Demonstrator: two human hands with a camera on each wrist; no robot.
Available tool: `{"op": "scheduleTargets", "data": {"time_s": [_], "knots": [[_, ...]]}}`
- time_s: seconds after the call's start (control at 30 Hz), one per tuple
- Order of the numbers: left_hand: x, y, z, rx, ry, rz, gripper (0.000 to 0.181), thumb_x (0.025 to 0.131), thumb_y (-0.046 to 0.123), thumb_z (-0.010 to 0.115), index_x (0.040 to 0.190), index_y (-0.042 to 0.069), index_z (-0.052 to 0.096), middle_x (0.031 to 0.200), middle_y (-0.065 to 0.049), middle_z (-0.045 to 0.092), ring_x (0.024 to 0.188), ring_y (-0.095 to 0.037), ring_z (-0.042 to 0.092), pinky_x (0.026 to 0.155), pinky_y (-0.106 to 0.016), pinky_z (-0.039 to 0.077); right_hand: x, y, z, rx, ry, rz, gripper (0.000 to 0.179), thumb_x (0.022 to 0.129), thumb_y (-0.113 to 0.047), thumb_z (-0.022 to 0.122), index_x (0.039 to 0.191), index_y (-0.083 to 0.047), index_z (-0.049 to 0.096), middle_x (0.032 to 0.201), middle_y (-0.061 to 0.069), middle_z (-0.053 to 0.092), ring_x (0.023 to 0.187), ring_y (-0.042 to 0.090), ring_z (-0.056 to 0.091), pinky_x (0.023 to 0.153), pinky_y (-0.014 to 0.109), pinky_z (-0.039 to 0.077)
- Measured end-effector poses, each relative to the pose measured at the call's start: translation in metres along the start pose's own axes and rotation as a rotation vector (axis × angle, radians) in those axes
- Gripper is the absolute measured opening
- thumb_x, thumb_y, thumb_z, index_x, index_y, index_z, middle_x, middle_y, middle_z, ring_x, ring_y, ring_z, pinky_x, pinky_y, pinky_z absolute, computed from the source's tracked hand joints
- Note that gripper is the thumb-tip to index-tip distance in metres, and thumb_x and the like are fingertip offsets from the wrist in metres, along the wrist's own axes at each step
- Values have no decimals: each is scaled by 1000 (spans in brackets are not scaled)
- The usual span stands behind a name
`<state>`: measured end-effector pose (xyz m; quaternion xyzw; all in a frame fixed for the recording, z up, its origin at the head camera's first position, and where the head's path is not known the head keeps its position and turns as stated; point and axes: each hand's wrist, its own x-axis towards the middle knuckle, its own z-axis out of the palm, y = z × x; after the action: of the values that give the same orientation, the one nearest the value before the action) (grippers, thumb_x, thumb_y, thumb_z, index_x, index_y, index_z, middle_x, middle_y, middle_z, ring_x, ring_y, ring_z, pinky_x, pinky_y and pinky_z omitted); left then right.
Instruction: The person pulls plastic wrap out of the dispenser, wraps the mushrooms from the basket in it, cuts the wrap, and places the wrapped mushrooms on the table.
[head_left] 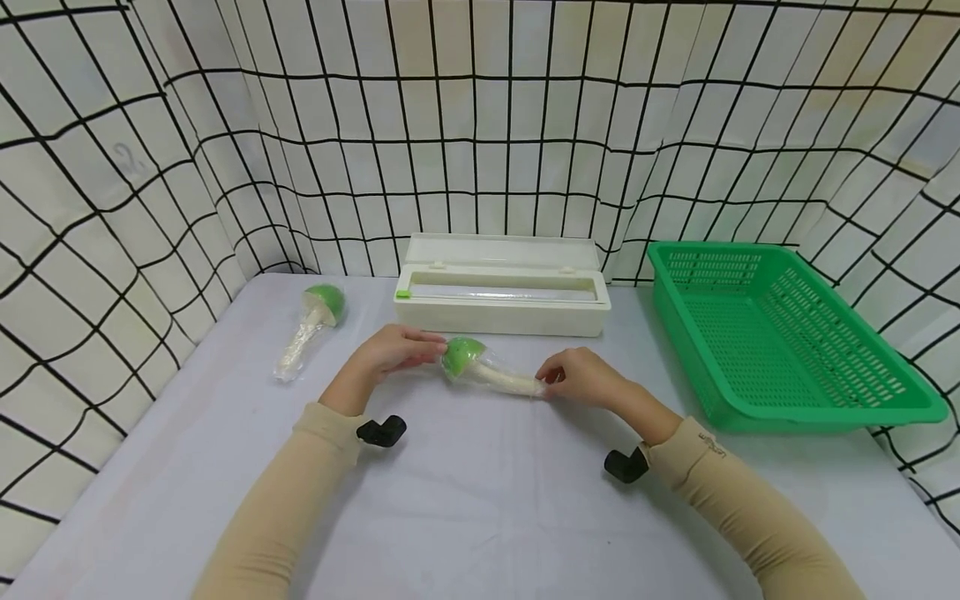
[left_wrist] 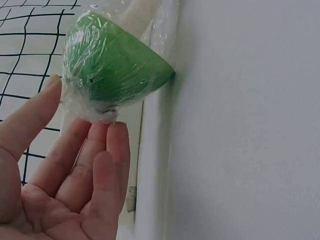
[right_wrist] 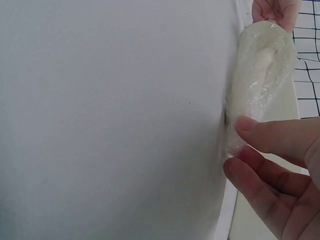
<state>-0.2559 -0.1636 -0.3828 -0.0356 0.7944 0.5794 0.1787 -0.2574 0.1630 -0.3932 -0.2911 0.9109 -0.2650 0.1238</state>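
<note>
A toy mushroom [head_left: 504, 377] with a green cap and a pale stem, wrapped in clear film, lies across the middle of the white table. At its cap end [left_wrist: 112, 62] is my left hand [head_left: 397, 348], fingers fairly straight, fingertips and thumb touching the film. My right hand [head_left: 588, 379] pinches the wrapped tip of the stem [right_wrist: 255, 95] between thumb and fingers. To the left lies a second wrapped mushroom [head_left: 311, 327], cap toward the back. Just behind the hands stands a white cling film dispenser [head_left: 502, 318], its lid raised and a film roll inside.
A green plastic basket [head_left: 825, 417] stands at the right of the table [head_left: 480, 517]. Black wire mesh [head_left: 495, 142] surrounds the back and both sides, with white panels behind it.
</note>
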Motion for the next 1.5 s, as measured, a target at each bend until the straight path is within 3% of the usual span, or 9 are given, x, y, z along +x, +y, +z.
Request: {"op": "scheduleTargets", "data": {"time_s": [0.2,0.47,0.73,1.2,1.3,1.5], "knots": [[-1,-2,-2,-47,-35,23,36,99,4,67,131,-12,62,126,-16,70,92,-8,68,100,-31,52,0,-1,2,8,57,19,15,85,-4,83,99,-2,79,88,3,75,83,14,67,75,31,56],[-3,-6,1,-86,7,-4,39,98,6,70,132,-10,63,109,-5,75,90,-8,69,94,-29,55,-1,3,4,38,73,5,14,85,-5,83,99,-2,80,89,2,76,85,14,69,76,31,56],[-8,2,1,-69,-42,8,41,102,8,62,138,-10,57,133,-19,64,97,-12,68,98,-33,53,-6,5,-3,61,21,-33,19,88,-6,81,107,-2,79,96,2,76,86,12,65,75,28,55],[-14,2,3,-1,-51,38,43,99,1,63,140,-9,55,138,-21,61,102,-14,67,98,-32,53,-9,1,-2,12,26,-48,25,88,-8,80,112,-2,78,105,4,76,90,14,66,77,29,55],[-14,2,4,-12,-40,53,43,98,-3,64,139,-10,56,131,-20,64,99,-12,67,95,-30,55,-9,1,-3,23,27,-42,26,88,-9,81,113,-2,78,105,4,76,91,15,65,77,29,54],[-14,3,12,-67,7,54,42,98,-8,62,138,-14,54,102,-6,71,83,-6,66,81,-24,58,-11,0,-3,41,21,-66,20,89,-6,79,109,-2,79,101,3,76,87,12,64,76,28,53]]}}
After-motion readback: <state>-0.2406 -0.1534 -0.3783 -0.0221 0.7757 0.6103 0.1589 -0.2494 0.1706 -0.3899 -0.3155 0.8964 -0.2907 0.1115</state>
